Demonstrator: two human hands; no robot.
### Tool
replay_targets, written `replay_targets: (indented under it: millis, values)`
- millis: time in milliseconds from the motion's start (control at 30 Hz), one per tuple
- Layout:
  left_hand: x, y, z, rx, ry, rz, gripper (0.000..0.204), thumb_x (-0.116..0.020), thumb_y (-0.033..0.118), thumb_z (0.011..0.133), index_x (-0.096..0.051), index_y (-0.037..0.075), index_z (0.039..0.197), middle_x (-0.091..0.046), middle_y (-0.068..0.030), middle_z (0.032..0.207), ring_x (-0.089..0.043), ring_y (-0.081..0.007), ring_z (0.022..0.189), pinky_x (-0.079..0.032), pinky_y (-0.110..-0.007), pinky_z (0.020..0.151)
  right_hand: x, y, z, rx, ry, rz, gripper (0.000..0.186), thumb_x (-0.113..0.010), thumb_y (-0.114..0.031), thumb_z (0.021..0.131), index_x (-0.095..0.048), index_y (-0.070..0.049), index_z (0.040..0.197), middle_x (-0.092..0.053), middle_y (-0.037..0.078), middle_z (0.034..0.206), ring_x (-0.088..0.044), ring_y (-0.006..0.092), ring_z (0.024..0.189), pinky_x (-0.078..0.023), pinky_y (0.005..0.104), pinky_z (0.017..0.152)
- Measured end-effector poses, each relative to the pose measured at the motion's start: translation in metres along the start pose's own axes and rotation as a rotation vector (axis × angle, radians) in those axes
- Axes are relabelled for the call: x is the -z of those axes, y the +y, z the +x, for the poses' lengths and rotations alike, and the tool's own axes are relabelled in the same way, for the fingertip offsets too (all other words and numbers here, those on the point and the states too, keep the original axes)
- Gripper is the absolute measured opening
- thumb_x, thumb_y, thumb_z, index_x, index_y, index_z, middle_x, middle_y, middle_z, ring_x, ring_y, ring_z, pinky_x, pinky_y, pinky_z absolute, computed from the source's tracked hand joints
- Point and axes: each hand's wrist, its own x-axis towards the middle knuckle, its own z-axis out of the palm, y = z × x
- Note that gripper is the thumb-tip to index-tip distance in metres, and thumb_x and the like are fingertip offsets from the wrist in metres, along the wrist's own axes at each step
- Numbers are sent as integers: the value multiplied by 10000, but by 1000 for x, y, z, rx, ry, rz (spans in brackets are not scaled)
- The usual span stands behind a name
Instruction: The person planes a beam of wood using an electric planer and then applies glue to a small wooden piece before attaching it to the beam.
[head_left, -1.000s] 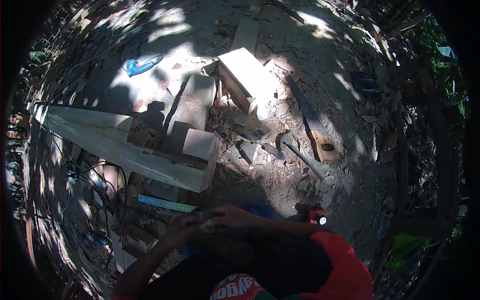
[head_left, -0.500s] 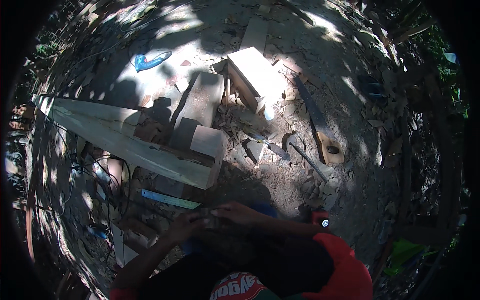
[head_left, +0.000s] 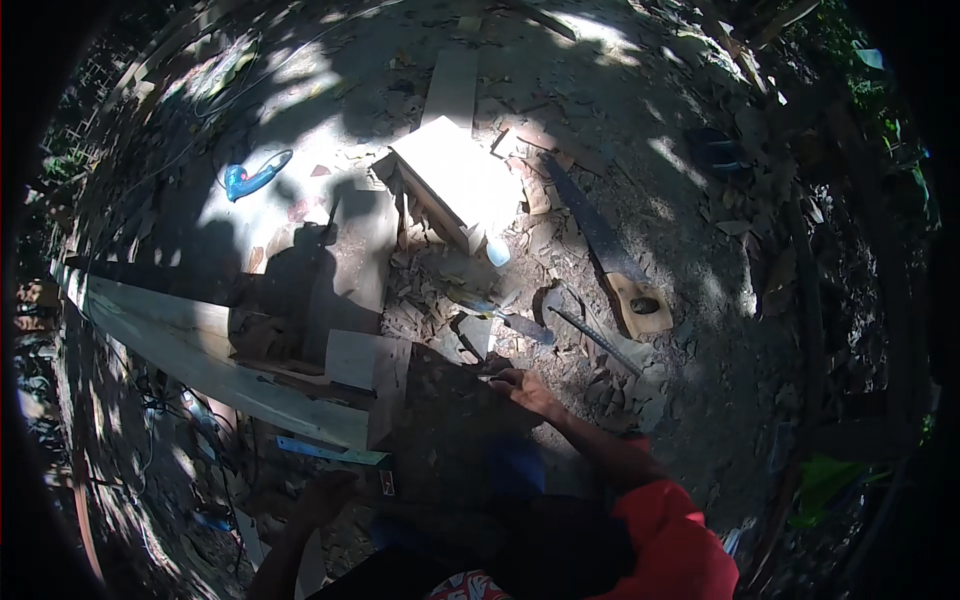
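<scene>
My right hand [head_left: 535, 395] reaches over the shaded ground right of the large shaped timber [head_left: 230, 350]. Its fingers are pinched together, with a small pale bit at their tips that I cannot make out. My left hand [head_left: 325, 497] is low in the shade, just below a bluish metal ruler [head_left: 325, 452]. Its fingers are too dark to read. Against the ruler's right end lies a small dark piece [head_left: 388, 482] with a pale mark. A wood-handled chisel-like tool [head_left: 525, 327] and a ridged metal rod [head_left: 597, 342] lie beyond my right hand.
A handsaw [head_left: 590, 225] with a wooden handle lies to the right. Farther off are a sunlit wooden block [head_left: 460, 175], a plank [head_left: 452, 90] and a blue power tool [head_left: 255, 178]. A squared beam [head_left: 355, 250] adjoins the timber. Shavings and leaves litter the ground.
My hands, together over my lap before, have moved apart. The right has reached forward to the ground; the left has dropped lower. The view has shifted, and the dark piece now shows by the ruler.
</scene>
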Motion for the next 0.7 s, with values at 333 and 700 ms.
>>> replay_targets:
  millis: [333,700]
  values:
    - [18,8,-22,185,-84,75,284,-626,295,967,-728,105,1150,-710,-129,1198,-674,-323,1114,-536,-438,961,-11,14,18,-164,-47,-266,354,-657,-350,939,-686,-30,1089,-698,151,949,-700,317,923,-534,435,814]
    - [52,61,7,457,-98,-127,293,-628,292,977,-720,69,1144,-711,-135,1198,-681,-324,1119,-543,-444,958,-28,32,10,-149,18,-286,316,-694,-316,912,-666,-63,1098,-691,144,939,-695,322,929,-542,422,824]
